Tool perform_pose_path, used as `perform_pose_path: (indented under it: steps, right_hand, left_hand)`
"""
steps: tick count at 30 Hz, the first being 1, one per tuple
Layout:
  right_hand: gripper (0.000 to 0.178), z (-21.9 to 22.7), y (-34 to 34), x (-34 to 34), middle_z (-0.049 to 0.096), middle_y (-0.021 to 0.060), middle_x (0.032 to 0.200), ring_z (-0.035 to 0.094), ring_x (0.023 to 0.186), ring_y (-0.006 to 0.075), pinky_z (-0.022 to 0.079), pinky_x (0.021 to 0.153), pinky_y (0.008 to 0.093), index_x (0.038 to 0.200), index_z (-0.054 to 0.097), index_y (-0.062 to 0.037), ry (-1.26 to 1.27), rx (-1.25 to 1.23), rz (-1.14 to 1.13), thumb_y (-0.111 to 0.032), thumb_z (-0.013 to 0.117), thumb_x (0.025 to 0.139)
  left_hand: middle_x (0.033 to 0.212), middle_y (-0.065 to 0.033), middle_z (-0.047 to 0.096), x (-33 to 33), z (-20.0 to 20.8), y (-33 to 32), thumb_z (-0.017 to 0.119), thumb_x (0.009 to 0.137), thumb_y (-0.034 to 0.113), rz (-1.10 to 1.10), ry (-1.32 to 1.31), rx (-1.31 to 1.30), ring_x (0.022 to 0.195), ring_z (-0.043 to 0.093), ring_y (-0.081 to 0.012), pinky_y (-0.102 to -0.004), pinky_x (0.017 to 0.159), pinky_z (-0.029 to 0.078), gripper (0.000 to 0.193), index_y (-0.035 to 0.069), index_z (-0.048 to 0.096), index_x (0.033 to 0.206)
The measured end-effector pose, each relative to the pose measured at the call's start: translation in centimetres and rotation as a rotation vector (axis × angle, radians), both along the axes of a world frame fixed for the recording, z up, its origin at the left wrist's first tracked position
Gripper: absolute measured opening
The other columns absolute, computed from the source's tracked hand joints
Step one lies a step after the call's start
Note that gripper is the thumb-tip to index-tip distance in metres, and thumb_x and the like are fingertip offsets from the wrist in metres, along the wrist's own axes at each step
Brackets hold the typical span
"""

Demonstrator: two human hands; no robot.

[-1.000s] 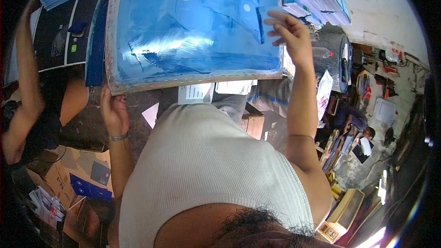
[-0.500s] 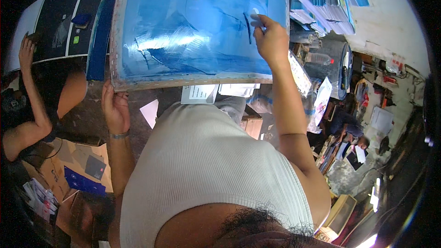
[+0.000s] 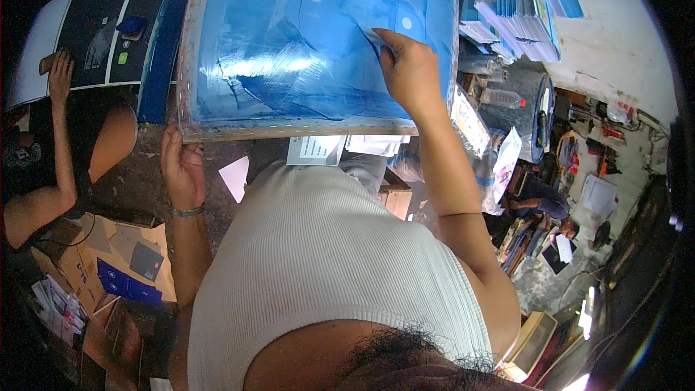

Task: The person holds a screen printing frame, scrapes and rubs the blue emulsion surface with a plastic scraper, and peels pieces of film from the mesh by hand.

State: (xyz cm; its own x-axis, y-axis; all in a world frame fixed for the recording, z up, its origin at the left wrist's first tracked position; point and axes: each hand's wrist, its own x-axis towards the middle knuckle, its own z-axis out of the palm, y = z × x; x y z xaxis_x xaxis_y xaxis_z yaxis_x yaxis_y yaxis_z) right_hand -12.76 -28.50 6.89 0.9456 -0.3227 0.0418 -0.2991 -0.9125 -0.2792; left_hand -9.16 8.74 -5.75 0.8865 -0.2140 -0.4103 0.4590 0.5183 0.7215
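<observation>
A screen-printing frame [image 3: 304,130] with wet blue ink over its mesh lies in front of me. My left hand [image 3: 184,168] is closed at its near left corner, thumb on the frame's side and fingers curled. Over the right half of the mesh, my right hand [image 3: 409,72] pinches a thin, dark-edged strip [image 3: 368,38] against the inked surface; the fingers hide most of it. Pale round spots and faint outlines show through the blue mesh. Printed white sheets [image 3: 316,150] lie below the frame's near edge.
Left, a co-worker's hand [image 3: 61,76] holds a small brown block on a black-and-white panel [image 3: 90,36]. Stacked blue-and-white sheets [image 3: 510,7] stand at the far right, above a plastic bottle [image 3: 502,97]. An open cardboard box [image 3: 130,246] sits lower left. Another person [image 3: 543,199] bends at right.
My right hand has moved left across the mesh with the strip, which now tilts more. My left hand stays at the frame's corner. The co-worker's hand has shifted slightly right.
</observation>
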Motion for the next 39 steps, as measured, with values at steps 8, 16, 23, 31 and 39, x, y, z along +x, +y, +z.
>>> perform_pose_path:
  steps: [8, 16, 23, 31, 39]
  right_hand:
    - [0.033, 0.2, 0.3, -0.9, 0.071, 0.0182, 0.098, 0.067, 0.086, 0.0389, 0.054, 0.079, 0.0473, 0.111, 0.072, -0.0154, -0.004, 0.012, 0.048, -0.008, 0.061, 0.082]
    - [0.039, 0.3, 1.8, -2.8, 0.071, 0.0133, 0.103, 0.068, 0.087, 0.0362, 0.055, 0.075, 0.0452, 0.114, 0.070, -0.0163, 0.051, 0.052, 0.096, -0.002, 0.059, 0.079]
    - [0.035, 1.2, 6.0, -4.1, 0.072, 0.0162, 0.100, 0.070, 0.083, 0.0348, 0.056, 0.074, 0.0372, 0.112, 0.070, -0.0075, 0.003, 0.198, 0.243, 0.005, 0.060, 0.081]
    - [0.031, 1.7, 4.7, 0.8, 0.073, 0.0167, 0.094, 0.073, 0.083, 0.0272, 0.054, 0.075, 0.0316, 0.115, 0.069, -0.0047, -0.070, 0.263, 0.184, 0.000, 0.061, 0.085]
    - [0.032, 1.2, 6.8, 3.6, 0.070, 0.0203, 0.092, 0.067, 0.082, 0.0404, 0.054, 0.073, 0.0476, 0.111, 0.070, -0.0118, -0.080, 0.109, 0.272, -0.006, 0.059, 0.082]
  left_hand:
    - [0.116, -0.0064, 0.061, -0.1, -0.2, 0.3, 0.047, 0.103, 0.025, -0.025, 0.002, 0.046, 0.105, 0.056, -0.0159, -0.0328, 0.088, 0.045, 0.031, 0.006, 0.052, 0.127]
    - [0.121, -0.0083, 0.061, 0.0, -0.4, 0.3, 0.047, 0.103, 0.023, -0.017, -0.003, 0.022, 0.110, 0.057, -0.0183, -0.0346, 0.093, 0.046, 0.032, 0.005, 0.051, 0.128]
    - [0.120, -0.0086, 0.061, -0.1, -0.6, 0.6, 0.048, 0.102, 0.022, -0.018, 0.021, 0.010, 0.109, 0.057, -0.0182, -0.0355, 0.095, 0.045, 0.029, 0.005, 0.053, 0.126]
    - [0.124, -0.0061, 0.060, -0.3, -1.4, 0.6, 0.048, 0.103, 0.029, -0.044, -0.040, -0.008, 0.114, 0.054, -0.0178, -0.0341, 0.096, 0.041, 0.036, 0.007, 0.053, 0.130]
    - [0.116, -0.0083, 0.061, -0.5, -0.4, 0.2, 0.051, 0.102, 0.019, 0.013, -0.053, -0.067, 0.106, 0.056, -0.0163, -0.0344, 0.092, 0.043, 0.028, 0.003, 0.053, 0.125]
